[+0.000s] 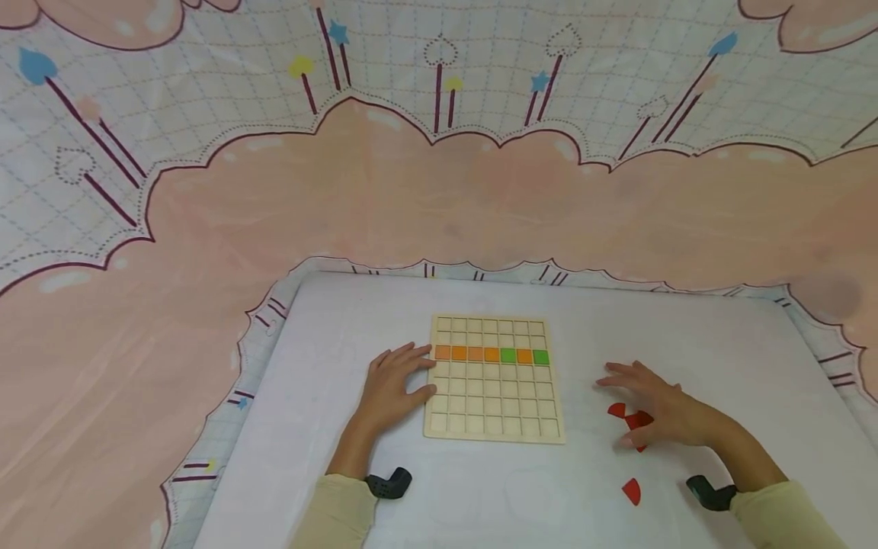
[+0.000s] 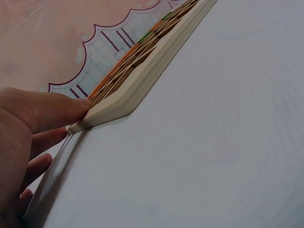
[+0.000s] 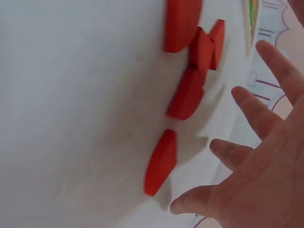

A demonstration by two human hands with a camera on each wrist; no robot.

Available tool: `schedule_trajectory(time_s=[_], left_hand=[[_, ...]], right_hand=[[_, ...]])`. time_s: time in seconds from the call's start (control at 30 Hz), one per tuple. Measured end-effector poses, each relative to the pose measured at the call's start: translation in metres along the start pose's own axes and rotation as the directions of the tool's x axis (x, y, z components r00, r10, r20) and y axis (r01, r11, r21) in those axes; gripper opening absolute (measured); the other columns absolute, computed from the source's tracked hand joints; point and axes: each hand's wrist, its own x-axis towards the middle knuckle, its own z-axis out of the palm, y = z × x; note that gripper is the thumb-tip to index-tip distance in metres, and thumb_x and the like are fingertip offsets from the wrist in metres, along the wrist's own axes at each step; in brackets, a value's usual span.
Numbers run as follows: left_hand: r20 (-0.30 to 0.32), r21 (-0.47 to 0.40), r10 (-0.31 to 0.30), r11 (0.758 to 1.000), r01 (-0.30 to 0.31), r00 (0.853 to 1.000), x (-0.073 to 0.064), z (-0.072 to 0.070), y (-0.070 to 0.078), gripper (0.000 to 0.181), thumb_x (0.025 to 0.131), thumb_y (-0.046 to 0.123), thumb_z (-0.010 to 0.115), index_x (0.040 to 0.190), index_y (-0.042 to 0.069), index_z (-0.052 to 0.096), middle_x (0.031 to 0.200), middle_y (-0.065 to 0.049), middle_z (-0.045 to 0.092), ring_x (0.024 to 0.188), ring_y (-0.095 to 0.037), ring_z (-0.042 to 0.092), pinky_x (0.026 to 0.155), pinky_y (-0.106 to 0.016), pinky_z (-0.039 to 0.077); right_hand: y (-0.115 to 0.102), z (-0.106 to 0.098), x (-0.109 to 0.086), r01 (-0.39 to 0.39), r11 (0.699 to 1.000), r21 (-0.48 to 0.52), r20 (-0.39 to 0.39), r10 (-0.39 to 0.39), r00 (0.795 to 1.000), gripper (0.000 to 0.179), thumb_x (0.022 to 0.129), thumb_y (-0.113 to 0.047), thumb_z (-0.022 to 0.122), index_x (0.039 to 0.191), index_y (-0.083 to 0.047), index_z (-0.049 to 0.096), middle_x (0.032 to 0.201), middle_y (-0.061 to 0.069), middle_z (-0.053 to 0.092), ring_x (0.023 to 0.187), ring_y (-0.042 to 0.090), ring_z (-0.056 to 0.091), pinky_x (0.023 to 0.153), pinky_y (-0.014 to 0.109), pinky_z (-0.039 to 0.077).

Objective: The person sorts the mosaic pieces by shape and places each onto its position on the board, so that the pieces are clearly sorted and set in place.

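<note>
A wooden grid board lies on the white table. Its third row from the top holds orange tiles and green tiles. My left hand touches the board's left edge, fingers extended; up close in the left wrist view, the thumb rests at the rim. To the right of the board, my right hand hovers with spread fingers over several red wedge-shaped pieces, holding none. One red wedge lies apart, nearer the front; the hand partly hides others in the head view.
The white tabletop has a far edge, beyond which hangs a pink patterned cloth printed with candles. A dark device is strapped at each wrist, below beige sleeves.
</note>
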Motion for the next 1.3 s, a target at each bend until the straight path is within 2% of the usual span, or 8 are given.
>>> schedule_trajectory(time_s=[0.33,0.4,0.47,0.53,0.67,0.8,1.0,1.3], left_hand=[[0.012,0.001,-0.014,1.000,0.014,1.000,0.001,-0.002,-0.005,0.040,0.086,0.033,0.077,0.125,0.022,0.072,0.151,0.006,0.056,0.150,-0.023,0.040,0.123,-0.058,0.022],[0.009,0.002,-0.012,1.000,0.012,1.000,0.001,-0.003,-0.006,0.040,0.086,0.033,0.077,0.125,0.022,0.072,0.151,0.007,0.056,0.150,-0.023,0.040,0.123,-0.058,0.022],[0.010,0.001,-0.013,1.000,0.013,1.000,0.001,-0.004,-0.007,0.040,0.087,0.033,0.077,0.125,0.023,0.071,0.152,0.007,0.056,0.150,-0.022,0.040,0.123,-0.058,0.021],[0.009,0.000,-0.011,1.000,0.011,1.000,0.001,-0.005,-0.008,0.040,0.087,0.033,0.077,0.125,0.023,0.071,0.152,0.007,0.056,0.150,-0.023,0.040,0.123,-0.058,0.021],[0.010,-0.007,-0.010,1.000,0.010,1.000,0.001,-0.006,-0.009,0.040,0.087,0.033,0.078,0.125,0.022,0.071,0.152,0.007,0.056,0.150,-0.023,0.040,0.123,-0.058,0.021],[-0.003,-0.018,-0.005,1.000,0.005,1.000,0.000,-0.006,-0.009,0.039,0.086,0.031,0.078,0.124,0.022,0.072,0.151,0.006,0.056,0.149,-0.023,0.041,0.123,-0.058,0.021],[-0.005,-0.037,0.004,0.999,-0.005,1.000,0.000,-0.005,-0.007,0.040,0.085,0.030,0.079,0.124,0.021,0.072,0.151,0.006,0.057,0.149,-0.024,0.041,0.123,-0.059,0.021],[0.009,-0.041,0.010,0.999,-0.010,1.000,0.001,0.000,-0.003,0.041,0.085,0.031,0.079,0.124,0.021,0.072,0.151,0.006,0.057,0.149,-0.023,0.041,0.123,-0.059,0.021]], right_hand=[[-0.002,0.011,-0.010,-0.029,0.999,0.014,0.009,0.028,1.000,0.063,0.068,-0.052,0.089,0.126,-0.037,0.069,0.154,0.011,0.049,0.150,0.049,0.022,0.100,0.091,0.010],[-0.003,0.012,-0.013,0.006,1.000,-0.019,-0.020,-0.007,1.000,0.058,0.069,-0.054,0.089,0.122,-0.036,0.072,0.151,0.010,0.052,0.147,0.047,0.028,0.105,0.085,0.021],[-0.005,0.013,-0.016,0.035,0.998,-0.055,-0.065,-0.039,0.997,0.055,0.069,-0.056,0.088,0.118,-0.036,0.074,0.147,0.007,0.057,0.143,0.042,0.038,0.108,0.072,0.039],[-0.006,0.014,-0.020,0.078,0.993,-0.087,-0.122,-0.088,0.989,0.051,0.070,-0.054,0.089,0.114,-0.034,0.076,0.140,0.003,0.062,0.135,0.035,0.050,0.098,0.052,0.057],[-0.006,0.012,-0.025,0.185,0.980,-0.076,-0.180,-0.196,0.964,0.040,0.072,-0.045,0.090,0.107,-0.030,0.077,0.115,-0.008,0.070,0.105,0.015,0.064,0.078,0.025,0.061],[-0.003,0.010,-0.025,0.251,0.966,0.066,-0.062,-0.248,0.967,0.031,0.076,-0.037,0.089,0.103,-0.027,0.076,0.090,-0.010,0.068,0.080,0.008,0.061,0.066,0.021,0.054],[0.002,0.015,-0.026,0.178,0.952,0.248,0.146,-0.219,0.965,0.023,0.077,-0.033,0.089,0.093,-0.023,0.075,0.074,-0.011,0.064,0.068,0.004,0.059,0.057,0.022,0.052],[0.002,0.026,-0.025,0.136,0.976,0.173,0.172,-0.166,0.971,0.023,0.080,-0.029,0.087,0.093,-0.026,0.068,0.067,-0.015,0.058,0.058,-0.001,0.053,0.055,0.020,0.048]])
